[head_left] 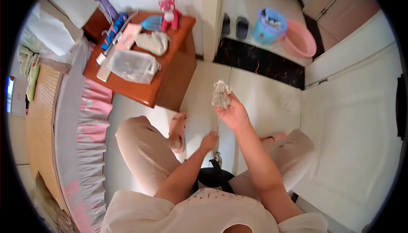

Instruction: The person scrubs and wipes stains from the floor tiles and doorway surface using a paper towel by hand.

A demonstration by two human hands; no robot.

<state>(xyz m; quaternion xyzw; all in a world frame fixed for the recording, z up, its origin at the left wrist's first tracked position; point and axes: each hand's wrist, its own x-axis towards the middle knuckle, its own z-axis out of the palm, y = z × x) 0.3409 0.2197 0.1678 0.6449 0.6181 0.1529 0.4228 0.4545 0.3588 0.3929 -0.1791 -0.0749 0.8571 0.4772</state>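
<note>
My right hand (234, 115) is raised over the floor between my knees. Its fingers and thumb pinch a crumpled greyish-white wad (221, 95), thin and ruffled like cloth or tissue; its exact kind cannot be made out. Lower and to the left, my left hand (209, 140) is closed, and whatever its fingers hold, if anything, is hidden. Just below that hand, a black object with a strap (216, 175) lies between my thighs, with a small shiny metal part (217, 158) beside it.
A brown wooden cabinet (176, 69) stands ahead left, bearing a clear bag (132, 66), a pale pouch (152, 43) and a pink plush toy (169, 14). A bed (68, 148) runs along the left. Beyond the dark threshold (259, 63) are a blue bin (267, 31) and pink basin (301, 39). A white door (352, 126) is right.
</note>
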